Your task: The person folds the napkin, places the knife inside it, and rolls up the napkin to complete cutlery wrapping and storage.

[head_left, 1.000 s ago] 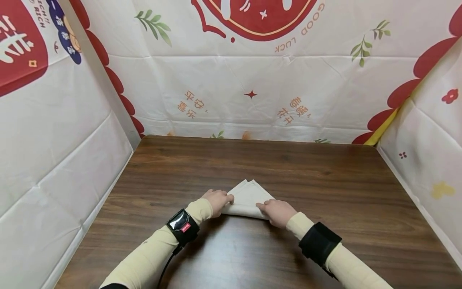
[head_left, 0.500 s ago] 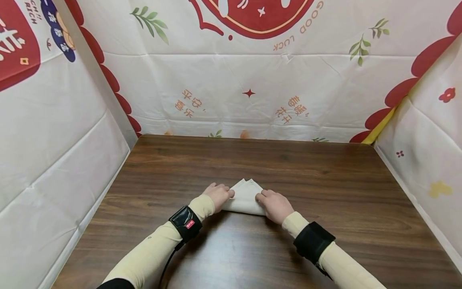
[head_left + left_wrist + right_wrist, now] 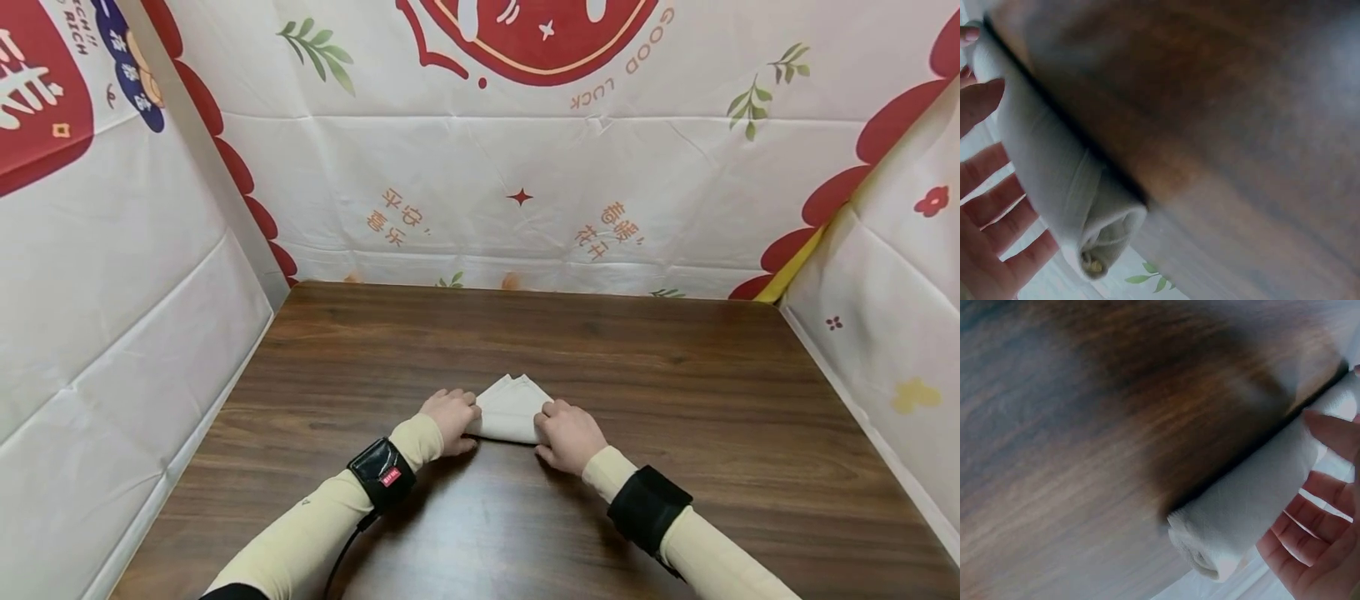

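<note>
An off-white cloth (image 3: 510,412) lies in the middle of the wooden table, its near edge rolled into a thick tube and its far part still flat, ending in two points. My left hand (image 3: 450,421) holds the left end of the roll, thumb on the near side and fingers over the far side. At the right end my right hand (image 3: 570,435) grips it likewise. The left wrist view shows the rolled layers of the cloth (image 3: 1054,156) in a spiral at its end. In the right wrist view the thumb presses on the cloth roll (image 3: 1247,494).
The brown wooden table (image 3: 480,333) stretches around the cloth. White printed sheets (image 3: 450,158) hang behind it and along both sides. A black cable (image 3: 345,554) runs from the band on the left wrist to the near edge of view.
The near edge of the cloth has rolled away from the person, leaving less of the flat part. Both thumbs have shifted to the near side of the roll.
</note>
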`<state>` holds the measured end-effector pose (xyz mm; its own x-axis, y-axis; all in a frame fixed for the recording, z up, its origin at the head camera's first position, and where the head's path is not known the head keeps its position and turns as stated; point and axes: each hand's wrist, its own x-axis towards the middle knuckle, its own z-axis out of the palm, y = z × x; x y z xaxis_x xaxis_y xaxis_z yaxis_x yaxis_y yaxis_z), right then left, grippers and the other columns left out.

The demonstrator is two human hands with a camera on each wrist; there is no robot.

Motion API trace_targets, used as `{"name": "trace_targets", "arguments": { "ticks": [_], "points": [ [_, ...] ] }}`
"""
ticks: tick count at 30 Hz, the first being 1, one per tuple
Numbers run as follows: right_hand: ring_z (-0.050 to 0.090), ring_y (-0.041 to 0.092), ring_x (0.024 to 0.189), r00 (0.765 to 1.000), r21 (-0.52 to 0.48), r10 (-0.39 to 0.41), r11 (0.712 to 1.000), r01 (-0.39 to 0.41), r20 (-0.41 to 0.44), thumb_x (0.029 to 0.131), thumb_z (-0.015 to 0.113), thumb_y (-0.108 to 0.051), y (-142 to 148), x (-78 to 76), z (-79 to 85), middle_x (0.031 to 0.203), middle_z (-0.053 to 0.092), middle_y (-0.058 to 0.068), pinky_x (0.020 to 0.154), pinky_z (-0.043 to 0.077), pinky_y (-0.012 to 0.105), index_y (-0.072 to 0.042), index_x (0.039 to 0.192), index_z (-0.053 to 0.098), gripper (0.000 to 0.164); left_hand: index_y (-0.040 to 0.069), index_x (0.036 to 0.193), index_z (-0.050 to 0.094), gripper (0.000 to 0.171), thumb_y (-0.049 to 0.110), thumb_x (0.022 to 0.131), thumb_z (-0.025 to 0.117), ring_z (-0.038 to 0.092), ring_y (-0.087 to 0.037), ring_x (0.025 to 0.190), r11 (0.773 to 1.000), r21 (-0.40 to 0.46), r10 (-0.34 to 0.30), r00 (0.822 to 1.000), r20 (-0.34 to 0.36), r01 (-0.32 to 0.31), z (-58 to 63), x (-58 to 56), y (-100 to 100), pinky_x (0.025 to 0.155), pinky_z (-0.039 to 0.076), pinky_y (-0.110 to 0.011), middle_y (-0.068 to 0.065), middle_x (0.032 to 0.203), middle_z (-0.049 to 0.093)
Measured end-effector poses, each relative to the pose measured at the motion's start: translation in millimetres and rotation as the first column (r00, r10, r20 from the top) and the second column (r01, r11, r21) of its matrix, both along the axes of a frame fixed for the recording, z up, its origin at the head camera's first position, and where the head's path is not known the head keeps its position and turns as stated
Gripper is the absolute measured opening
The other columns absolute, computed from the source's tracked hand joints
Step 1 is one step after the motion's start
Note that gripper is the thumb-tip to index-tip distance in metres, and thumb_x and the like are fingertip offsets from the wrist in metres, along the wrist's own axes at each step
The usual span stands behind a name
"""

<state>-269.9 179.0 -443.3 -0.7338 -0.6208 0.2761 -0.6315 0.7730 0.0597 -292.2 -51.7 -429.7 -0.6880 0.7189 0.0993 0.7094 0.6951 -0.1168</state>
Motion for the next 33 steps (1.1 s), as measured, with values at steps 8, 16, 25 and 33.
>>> {"name": "trace_targets", "arguments": {
  "ticks": [8,16,25,33],
  "points": [
    [0.051,0.023,0.068,1.0,-0.043,-0.009,0.999,0.008,-0.019,0.059,0.075,-0.01,-1,-0.1,-7.0,0.072,0.047,0.003,0.051,0.045,0.035,-0.009,0.068,0.055,0.021,0.015,0.077,0.062,0.019,0.011,0.062,0.074,0.055,-0.017,0.073,1.0,-0.027,0.005,0.997,-0.074,-0.007,-7.2,0.3,7,0.062,0.042,-0.027,0.001,0.078,0.054],
    [0.05,0.021,0.064,0.995,-0.019,0.086,0.996,-0.085,0.044,0.065,0.074,-0.01,1,4.8,-3.0,0.068,0.046,0.001,0.053,0.044,0.034,-0.01,0.067,0.055,0.019,0.016,0.082,0.063,0.024,0.012,0.062,0.076,0.059,-0.017,0.078,0.996,-0.089,-0.007,0.998,0.065,0.013,0.6,4.0,4,0.065,0.043,-0.029,0.002,0.081,0.058],
    [0.053,0.019,0.06,0.969,-0.073,0.101,0.994,-0.087,0.226,0.071,0.064,0.0,4,9.0,2.5,0.069,0.053,0.0,0.05,0.044,0.033,-0.009,0.086,0.054,0.02,0.015,0.102,0.053,0.042,0.006,0.066,0.073,0.062,-0.019,0.08,0.998,-0.052,-0.022,0.967,0.253,0.036,5.8,5.2,0,0.074,0.045,-0.034,-0.002,0.084,0.065],
    [0.057,0.021,0.07,0.979,-0.098,0.085,0.993,-0.068,0.183,0.071,0.064,0.003,2,9.4,3.7,0.077,0.059,0.003,0.056,0.047,0.034,-0.008,0.087,0.057,0.021,0.018,0.104,0.064,0.041,0.004,0.066,0.073,0.055,-0.018,0.093,1.0,0.018,-0.02,0.973,0.23,0.016,6.3,1.9,-5,0.074,0.046,-0.038,0.002,0.097,0.058]
  ]
}}
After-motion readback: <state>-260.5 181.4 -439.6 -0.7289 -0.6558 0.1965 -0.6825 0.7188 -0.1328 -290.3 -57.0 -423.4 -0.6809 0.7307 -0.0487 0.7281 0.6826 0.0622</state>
